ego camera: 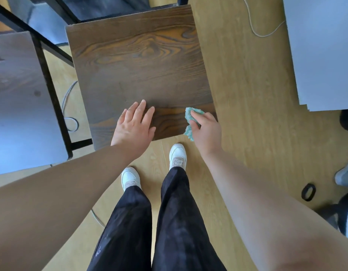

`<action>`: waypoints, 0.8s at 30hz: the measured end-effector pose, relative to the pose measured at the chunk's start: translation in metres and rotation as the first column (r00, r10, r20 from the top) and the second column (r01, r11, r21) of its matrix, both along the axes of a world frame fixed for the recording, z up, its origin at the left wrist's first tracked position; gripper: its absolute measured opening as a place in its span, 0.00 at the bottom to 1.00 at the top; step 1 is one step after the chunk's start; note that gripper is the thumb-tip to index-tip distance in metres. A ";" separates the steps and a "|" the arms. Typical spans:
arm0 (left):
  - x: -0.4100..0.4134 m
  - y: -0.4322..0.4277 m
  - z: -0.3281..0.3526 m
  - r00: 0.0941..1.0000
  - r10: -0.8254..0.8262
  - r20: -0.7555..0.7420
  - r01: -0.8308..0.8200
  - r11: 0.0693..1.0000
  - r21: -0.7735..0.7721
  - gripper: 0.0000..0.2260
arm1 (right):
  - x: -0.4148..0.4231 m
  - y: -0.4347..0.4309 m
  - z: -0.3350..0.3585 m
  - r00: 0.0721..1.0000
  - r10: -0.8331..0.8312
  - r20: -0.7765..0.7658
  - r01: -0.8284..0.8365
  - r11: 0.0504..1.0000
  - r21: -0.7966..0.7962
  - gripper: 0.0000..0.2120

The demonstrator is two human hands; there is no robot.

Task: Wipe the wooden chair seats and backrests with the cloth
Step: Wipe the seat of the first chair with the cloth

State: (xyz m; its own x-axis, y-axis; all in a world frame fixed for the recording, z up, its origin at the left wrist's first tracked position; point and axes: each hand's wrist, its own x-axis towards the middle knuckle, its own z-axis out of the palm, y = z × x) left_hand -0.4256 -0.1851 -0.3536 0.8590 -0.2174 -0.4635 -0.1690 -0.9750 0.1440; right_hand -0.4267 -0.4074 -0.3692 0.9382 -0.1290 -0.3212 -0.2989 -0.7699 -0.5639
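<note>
A dark wooden chair seat with bold grain fills the upper middle of the head view. My left hand lies flat with straight fingers on the seat's near edge. My right hand grips a bunched teal cloth and holds it against the seat's near right corner. No backrest is visible from this angle.
A second seat on a black metal frame stands to the left. A white panel lies at the right, with a cable beside it. Another person's shoe and a black ring lie on the light wood floor at right.
</note>
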 end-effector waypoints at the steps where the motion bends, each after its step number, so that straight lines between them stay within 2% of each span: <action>1: -0.002 0.007 0.000 1.000 0.016 0.002 -0.016 1.000 0.003 0.26 | -0.001 0.005 0.001 1.000 0.010 -0.002 -0.010 1.000 -0.004 0.16; 11: -0.041 0.085 0.003 0.989 0.150 0.018 -0.150 0.989 0.014 0.25 | -0.015 0.091 0.006 0.985 0.173 -0.026 -0.172 0.984 0.054 0.16; 24: -0.074 0.168 -0.002 0.948 0.314 0.056 -0.315 0.949 0.005 0.25 | -0.039 0.214 0.009 0.914 0.401 -0.068 -0.389 0.911 0.139 0.16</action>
